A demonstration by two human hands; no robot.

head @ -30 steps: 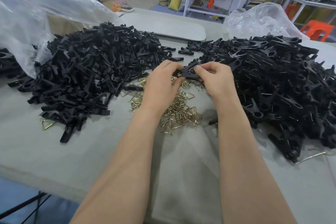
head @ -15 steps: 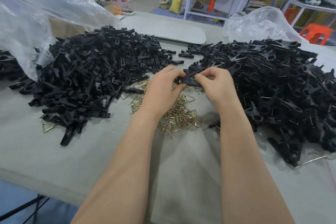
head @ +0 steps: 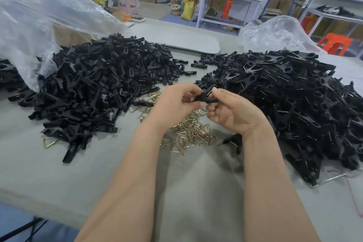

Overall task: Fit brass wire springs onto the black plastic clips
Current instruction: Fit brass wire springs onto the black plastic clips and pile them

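Both hands meet above the table [head: 59,175], over the loose heap of brass springs [head: 191,130]. My left hand [head: 172,106] and my right hand [head: 235,114] each pinch the same black clip [head: 205,98] between thumb and fingertips, holding it clear of the surface. I reckon it is light, stiff plastic, smooth enough to twist out of a slack pinch, so I would hold it by the flat arms and leave the middle free for the wire. The thin wire will likely spring back and could flick away, so it is best taken at a bent corner. Whether a spring already sits in this clip, I cannot tell. Bare clip parts [head: 94,92] are heaped to the left, and clips showing wire [head: 284,94] to the right.
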